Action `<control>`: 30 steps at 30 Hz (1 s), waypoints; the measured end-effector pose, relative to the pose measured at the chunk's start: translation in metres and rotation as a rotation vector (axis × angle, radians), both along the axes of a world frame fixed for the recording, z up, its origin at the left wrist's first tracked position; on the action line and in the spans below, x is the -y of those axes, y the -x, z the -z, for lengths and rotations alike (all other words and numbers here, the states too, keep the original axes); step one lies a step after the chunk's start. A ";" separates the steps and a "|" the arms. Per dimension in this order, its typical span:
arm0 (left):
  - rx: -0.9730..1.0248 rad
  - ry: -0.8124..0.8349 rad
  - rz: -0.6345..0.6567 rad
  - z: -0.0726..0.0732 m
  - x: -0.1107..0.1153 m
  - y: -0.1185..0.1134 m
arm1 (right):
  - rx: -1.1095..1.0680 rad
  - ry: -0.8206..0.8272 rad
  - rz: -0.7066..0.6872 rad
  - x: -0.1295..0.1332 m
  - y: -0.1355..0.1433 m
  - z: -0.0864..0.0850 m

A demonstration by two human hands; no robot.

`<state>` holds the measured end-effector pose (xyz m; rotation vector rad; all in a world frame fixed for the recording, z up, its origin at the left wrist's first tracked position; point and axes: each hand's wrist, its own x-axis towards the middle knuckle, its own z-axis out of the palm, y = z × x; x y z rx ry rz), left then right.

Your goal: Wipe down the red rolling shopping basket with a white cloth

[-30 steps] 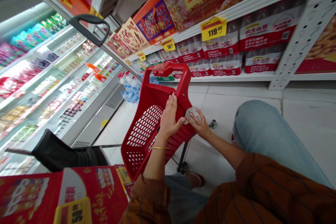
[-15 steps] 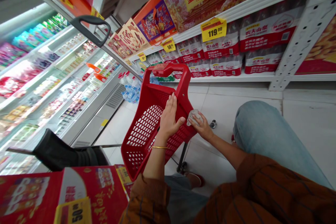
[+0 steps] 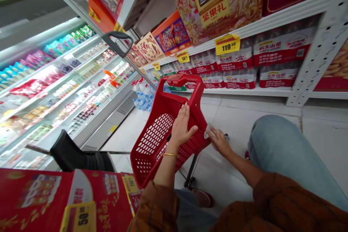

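Note:
A red plastic shopping basket (image 3: 190,96) on a wheeled frame tilts in front of me, its mesh side to the left. My left hand (image 3: 181,127) lies flat against the basket's inner wall near the rim, fingers stretched and thumb apart, a gold bracelet on the wrist. On the outer right side, my right hand (image 3: 219,140) presses a crumpled whitish cloth (image 3: 208,132) against the red plastic. Its fingers partly cover the cloth.
Water bottle packs (image 3: 239,79) and gift boxes (image 3: 209,3) fill the shelf ahead. A lit refrigerated display (image 3: 59,94) runs along the left. Red boxes (image 3: 108,195) stand at lower left, near a black chair (image 3: 78,152). My bent knee (image 3: 280,145) is at right.
My right hand and the cloth have slid slightly down along the basket's outer side. The left hand stays on the inner wall. The whole view has shifted a little.

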<state>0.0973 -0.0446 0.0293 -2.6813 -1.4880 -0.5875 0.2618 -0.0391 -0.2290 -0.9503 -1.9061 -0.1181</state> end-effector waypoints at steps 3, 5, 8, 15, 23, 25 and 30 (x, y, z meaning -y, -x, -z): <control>-0.009 -0.008 -0.017 0.000 0.001 -0.002 | -0.048 0.042 0.054 0.002 -0.005 -0.010; -0.016 -0.020 -0.021 0.000 0.002 -0.004 | -0.095 0.011 0.057 -0.004 -0.006 -0.032; -0.031 -0.037 -0.014 0.002 0.003 -0.005 | -0.131 -0.071 0.037 -0.017 -0.009 -0.084; -0.006 -0.063 -0.046 0.009 0.002 -0.013 | -0.007 -0.211 0.004 -0.039 -0.017 -0.207; 0.018 -0.078 -0.068 0.014 0.004 -0.021 | 0.234 -0.166 0.063 -0.051 -0.007 -0.244; 0.017 -0.071 -0.070 0.013 0.004 -0.022 | 0.253 -0.156 0.072 -0.051 -0.009 -0.248; 0.016 -0.044 -0.077 0.007 0.008 -0.026 | 0.337 -0.089 0.128 -0.052 -0.014 -0.267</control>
